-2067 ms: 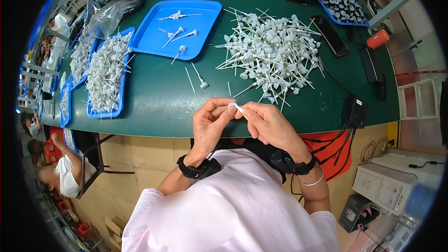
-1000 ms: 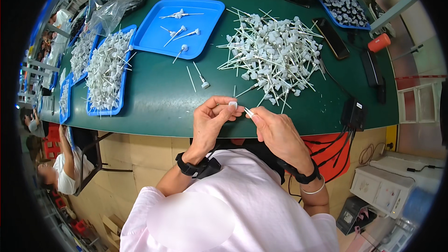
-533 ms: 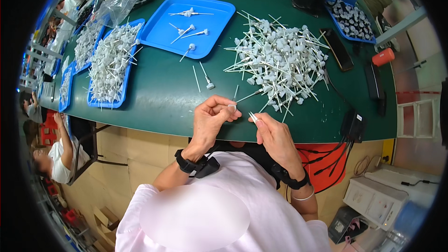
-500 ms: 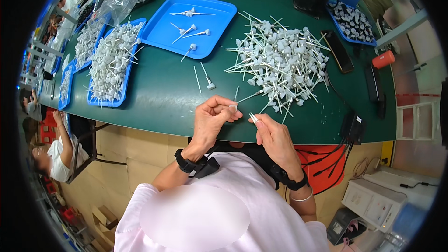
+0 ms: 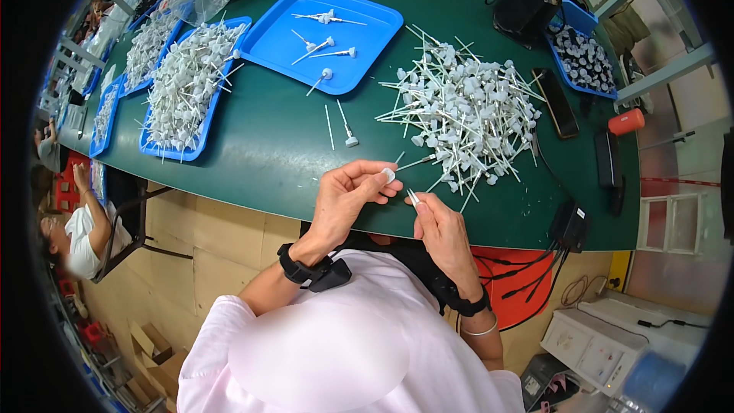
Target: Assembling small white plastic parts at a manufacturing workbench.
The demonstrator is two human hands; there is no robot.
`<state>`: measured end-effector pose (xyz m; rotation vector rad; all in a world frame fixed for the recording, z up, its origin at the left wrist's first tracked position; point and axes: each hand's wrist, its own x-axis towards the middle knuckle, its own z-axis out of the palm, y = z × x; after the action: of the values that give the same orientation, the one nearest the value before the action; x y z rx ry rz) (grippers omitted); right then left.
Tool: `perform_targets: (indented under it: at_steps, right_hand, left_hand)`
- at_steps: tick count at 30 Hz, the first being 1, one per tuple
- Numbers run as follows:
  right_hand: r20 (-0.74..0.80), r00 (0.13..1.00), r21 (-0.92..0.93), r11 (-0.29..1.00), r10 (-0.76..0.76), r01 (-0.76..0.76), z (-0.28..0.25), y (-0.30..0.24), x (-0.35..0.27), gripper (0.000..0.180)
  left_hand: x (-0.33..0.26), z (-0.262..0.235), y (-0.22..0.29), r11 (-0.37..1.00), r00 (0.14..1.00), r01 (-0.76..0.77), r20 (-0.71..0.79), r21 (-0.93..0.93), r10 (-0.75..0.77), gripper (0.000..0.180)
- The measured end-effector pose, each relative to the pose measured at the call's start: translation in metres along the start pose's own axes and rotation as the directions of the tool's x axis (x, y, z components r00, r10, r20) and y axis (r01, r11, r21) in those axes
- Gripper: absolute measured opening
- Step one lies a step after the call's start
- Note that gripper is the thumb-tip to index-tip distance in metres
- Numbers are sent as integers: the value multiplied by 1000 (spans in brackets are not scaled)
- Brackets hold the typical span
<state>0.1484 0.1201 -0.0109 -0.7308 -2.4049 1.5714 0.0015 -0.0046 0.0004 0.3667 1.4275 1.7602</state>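
Right hand (image 5: 443,231) has moved away from left hand (image 5: 348,195), clamping white prongs (image 5: 414,198); left pinches white cap (image 5: 389,175); blue tray (image 5: 267,40) holds stemmed pieces (image 5: 327,74).

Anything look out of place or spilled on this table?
Mildly: a bare white stick and a white-headed piece lie loose on the green table, outside the flat blue tray and apart from the big pile. One similar piece also overhangs the tray's near rim. Nothing looks clearly damaged.
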Motion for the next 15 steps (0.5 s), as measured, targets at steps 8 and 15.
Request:
perform_targets:
  at_steps: [8, 15]
  right_hand:
    - [5, 1000, -21, 999, 27, -27, 1, -2, 1, 28]
    - [1, 1000, 14, 1000, 12, -12, 2, 1, 1, 29]
  left_hand:
    - [0, -9, -5, 998, 998, -67, -7, 7, 67, 19]
    - [-3, -15, 4, 999, 1000, -24, -3, 35, 24, 20]
